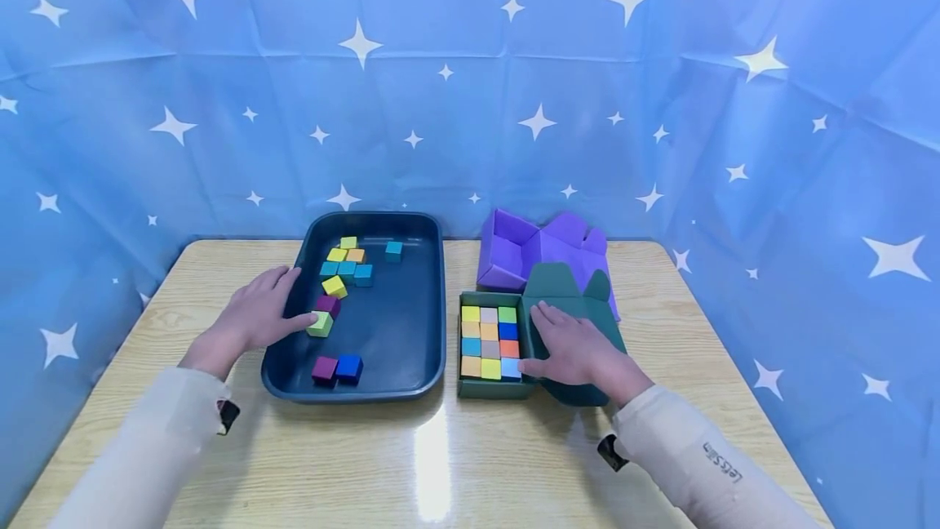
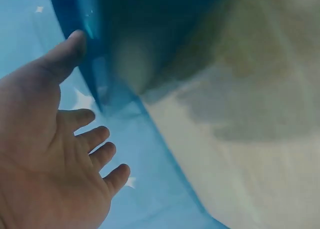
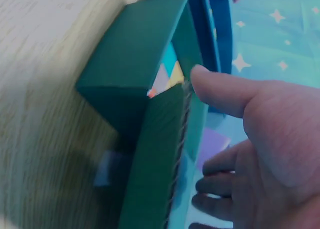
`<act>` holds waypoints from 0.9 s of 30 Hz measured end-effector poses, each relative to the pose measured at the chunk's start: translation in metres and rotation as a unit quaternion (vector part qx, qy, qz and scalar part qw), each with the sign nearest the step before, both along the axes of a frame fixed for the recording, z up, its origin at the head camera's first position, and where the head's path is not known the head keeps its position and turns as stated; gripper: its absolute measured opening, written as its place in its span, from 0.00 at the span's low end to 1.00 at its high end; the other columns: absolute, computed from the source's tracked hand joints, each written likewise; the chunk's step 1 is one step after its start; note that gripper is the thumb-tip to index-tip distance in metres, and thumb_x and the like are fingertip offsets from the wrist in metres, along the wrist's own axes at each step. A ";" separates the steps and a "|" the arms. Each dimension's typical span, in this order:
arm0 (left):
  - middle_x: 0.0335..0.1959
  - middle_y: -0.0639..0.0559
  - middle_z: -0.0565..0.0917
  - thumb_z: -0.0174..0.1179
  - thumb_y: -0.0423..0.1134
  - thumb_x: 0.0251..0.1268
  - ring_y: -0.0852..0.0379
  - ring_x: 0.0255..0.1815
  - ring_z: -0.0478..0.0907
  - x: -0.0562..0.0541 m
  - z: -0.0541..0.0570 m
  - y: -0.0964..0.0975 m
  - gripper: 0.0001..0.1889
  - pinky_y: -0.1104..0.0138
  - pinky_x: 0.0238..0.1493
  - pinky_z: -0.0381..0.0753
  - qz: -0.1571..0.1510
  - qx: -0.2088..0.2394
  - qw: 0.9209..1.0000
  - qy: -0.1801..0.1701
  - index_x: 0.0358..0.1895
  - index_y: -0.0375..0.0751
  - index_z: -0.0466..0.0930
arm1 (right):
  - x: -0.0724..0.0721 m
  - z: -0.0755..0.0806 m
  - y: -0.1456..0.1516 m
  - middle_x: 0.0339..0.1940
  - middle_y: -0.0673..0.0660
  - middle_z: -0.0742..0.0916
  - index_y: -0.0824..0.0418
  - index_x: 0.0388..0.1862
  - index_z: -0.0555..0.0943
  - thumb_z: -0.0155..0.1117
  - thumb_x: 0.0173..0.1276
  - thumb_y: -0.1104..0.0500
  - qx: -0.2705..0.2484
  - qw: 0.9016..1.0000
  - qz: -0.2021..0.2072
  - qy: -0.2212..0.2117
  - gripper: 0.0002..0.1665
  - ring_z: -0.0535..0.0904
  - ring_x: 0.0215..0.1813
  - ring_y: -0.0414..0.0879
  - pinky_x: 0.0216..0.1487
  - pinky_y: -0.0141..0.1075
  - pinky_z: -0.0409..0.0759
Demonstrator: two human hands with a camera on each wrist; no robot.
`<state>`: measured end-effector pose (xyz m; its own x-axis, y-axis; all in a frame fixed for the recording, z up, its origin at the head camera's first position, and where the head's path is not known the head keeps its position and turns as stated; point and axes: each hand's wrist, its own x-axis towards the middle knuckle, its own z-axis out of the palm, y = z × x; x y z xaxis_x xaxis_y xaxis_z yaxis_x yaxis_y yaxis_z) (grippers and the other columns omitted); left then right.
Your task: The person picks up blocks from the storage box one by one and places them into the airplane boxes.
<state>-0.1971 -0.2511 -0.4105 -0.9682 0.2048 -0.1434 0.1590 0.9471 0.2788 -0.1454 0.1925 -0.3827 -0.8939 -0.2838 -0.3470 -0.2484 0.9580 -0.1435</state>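
Head view, relaxed hands (image 1: 250, 310) (image 1: 578, 348) apart, at dark tray (image 1: 404, 333) and green lid (image 1: 598, 313), purple box (image 1: 507, 256) partly covered, starry cloth (image 1: 470, 39) behind

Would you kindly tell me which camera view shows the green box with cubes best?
The head view: it shows the green box open, its rows of cubes and its lid. The right wrist view shows mainly outer walls and few cubes; the left wrist view shows none of it.
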 end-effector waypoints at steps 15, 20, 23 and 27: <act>0.74 0.25 0.53 0.32 0.66 0.74 0.25 0.73 0.48 0.016 -0.032 -0.018 0.43 0.31 0.69 0.48 0.032 -0.039 0.999 0.009 0.79 0.41 0.33 | 0.011 -0.020 -0.064 0.79 0.70 0.53 0.58 0.80 0.43 0.48 0.63 0.23 0.016 0.993 -0.103 0.055 0.61 0.50 0.80 0.64 0.70 0.68 0.57; 0.73 0.25 0.54 0.33 0.67 0.73 0.25 0.73 0.49 0.018 -0.035 -0.016 0.43 0.30 0.68 0.49 0.039 -0.037 0.998 0.014 0.79 0.42 0.33 | 0.007 -0.032 -0.076 0.80 0.71 0.46 0.54 0.81 0.38 0.49 0.59 0.20 0.012 0.990 -0.130 0.047 0.65 0.41 0.81 0.65 0.70 0.74 0.46; 0.73 0.25 0.53 0.33 0.67 0.73 0.25 0.73 0.49 0.018 -0.036 -0.015 0.44 0.29 0.68 0.49 0.041 -0.033 0.998 0.015 0.79 0.42 0.34 | 0.007 -0.038 -0.077 0.80 0.71 0.46 0.53 0.81 0.38 0.51 0.57 0.20 0.012 0.990 -0.137 0.043 0.66 0.39 0.81 0.66 0.69 0.75 0.43; 0.73 0.25 0.53 0.32 0.67 0.72 0.25 0.73 0.49 0.018 -0.036 -0.014 0.44 0.30 0.68 0.49 0.041 -0.031 0.999 0.017 0.79 0.42 0.34 | 0.007 -0.041 -0.076 0.80 0.71 0.46 0.53 0.81 0.38 0.51 0.56 0.19 0.012 0.989 -0.141 0.043 0.67 0.39 0.81 0.66 0.68 0.77 0.42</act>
<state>-0.1796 -0.2646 -0.4466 -0.9859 0.1161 -0.1206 0.0881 0.9724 0.2160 -0.1382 0.1165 -0.4238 -0.9631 -0.0105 -0.2690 0.0196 0.9939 -0.1090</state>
